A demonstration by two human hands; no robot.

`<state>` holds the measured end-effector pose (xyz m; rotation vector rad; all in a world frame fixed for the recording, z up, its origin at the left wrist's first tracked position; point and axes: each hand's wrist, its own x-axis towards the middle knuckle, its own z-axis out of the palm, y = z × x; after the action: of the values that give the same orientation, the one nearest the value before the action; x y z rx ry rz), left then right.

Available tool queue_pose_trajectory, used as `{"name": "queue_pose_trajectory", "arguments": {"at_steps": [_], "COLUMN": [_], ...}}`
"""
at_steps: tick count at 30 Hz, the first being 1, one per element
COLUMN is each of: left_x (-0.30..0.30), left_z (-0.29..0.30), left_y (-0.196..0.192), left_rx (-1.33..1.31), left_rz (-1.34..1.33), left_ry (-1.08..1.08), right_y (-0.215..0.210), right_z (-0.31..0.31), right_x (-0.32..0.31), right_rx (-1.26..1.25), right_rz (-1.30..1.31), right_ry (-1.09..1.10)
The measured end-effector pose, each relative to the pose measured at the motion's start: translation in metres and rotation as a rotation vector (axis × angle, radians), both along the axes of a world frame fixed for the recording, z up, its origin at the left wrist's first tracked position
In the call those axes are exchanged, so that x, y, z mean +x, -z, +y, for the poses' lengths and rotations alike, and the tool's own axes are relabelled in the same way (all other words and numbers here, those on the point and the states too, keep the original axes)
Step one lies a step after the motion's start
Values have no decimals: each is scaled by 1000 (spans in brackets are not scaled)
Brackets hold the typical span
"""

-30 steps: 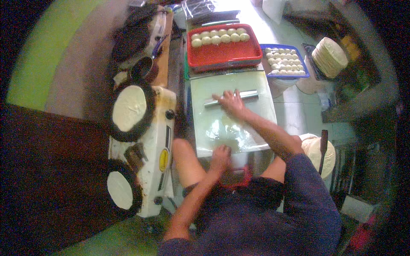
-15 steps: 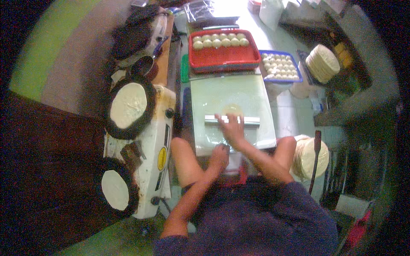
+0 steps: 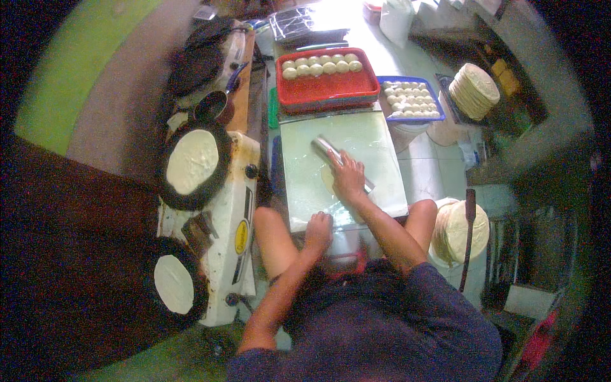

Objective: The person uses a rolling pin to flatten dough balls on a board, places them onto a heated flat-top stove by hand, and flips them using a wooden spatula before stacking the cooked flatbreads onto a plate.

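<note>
My right hand point(image 3: 348, 180) lies over a shiny metal rolling pin point(image 3: 322, 145), fingers resting across it. The pin sits slantwise on a pale, glossy board point(image 3: 375, 137), its far end toward the left. Beside the pin and partly under it shows a thin, flat piece of dough point(image 3: 327, 179); my hand and the pin hide the rest. At the board's near edge is my left hand point(image 3: 319, 229), its fingers curled closed. Whether anything is inside them is hidden.
Beyond the board are a red tray point(image 3: 328, 86) and a blue tray point(image 3: 417, 118) of dough balls. On the left, a gas stove point(image 3: 223, 254) carries two dark pans with flatbreads point(image 3: 192, 162). Stacked flatbreads point(image 3: 468, 232) and a long dark-handled tool point(image 3: 470, 223) are at the right.
The rolling pin has turned from lying crosswise to slanting, its left end swinging away from me. My right hand turned with it. My left hand shifted slightly left.
</note>
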<state>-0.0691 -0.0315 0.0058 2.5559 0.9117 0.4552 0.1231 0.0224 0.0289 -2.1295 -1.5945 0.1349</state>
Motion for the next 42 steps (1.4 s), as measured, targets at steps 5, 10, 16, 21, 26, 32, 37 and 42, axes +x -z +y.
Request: {"name": "queue_pose_trajectory", "arguments": {"at_steps": [5, 10, 16, 21, 26, 32, 37, 42], "left_x": [4, 15, 1, -1, -3, -3, -1, 1], "left_z": [-8, -6, -6, -9, -9, -4, -5, -8], "left_y": [-1, 0, -2, -6, -6, 4, 5, 5], "left_rx": [-16, -113, -113, -100, -81, -65, -78, -71], "left_rz": [38, 118, 64, 36, 22, -13, 34, -62], "left_ry": [-41, -1, 3, -55, -65, -23, -37, -44], "right_y": [4, -9, -24, -17, -14, -25, -32, -25], "right_z": [-7, 0, 11, 22, 28, 27, 1, -23], "right_x": [-7, 7, -10, 3, 9, 11, -3, 7], "right_rx": [182, -91, 1, 32, 124, 28, -201, -116], "right_rz": [-84, 105, -26, -40, 103, 428, -69, -36], "right_ry": [111, 67, 134, 134, 147, -25, -123, -258]}}
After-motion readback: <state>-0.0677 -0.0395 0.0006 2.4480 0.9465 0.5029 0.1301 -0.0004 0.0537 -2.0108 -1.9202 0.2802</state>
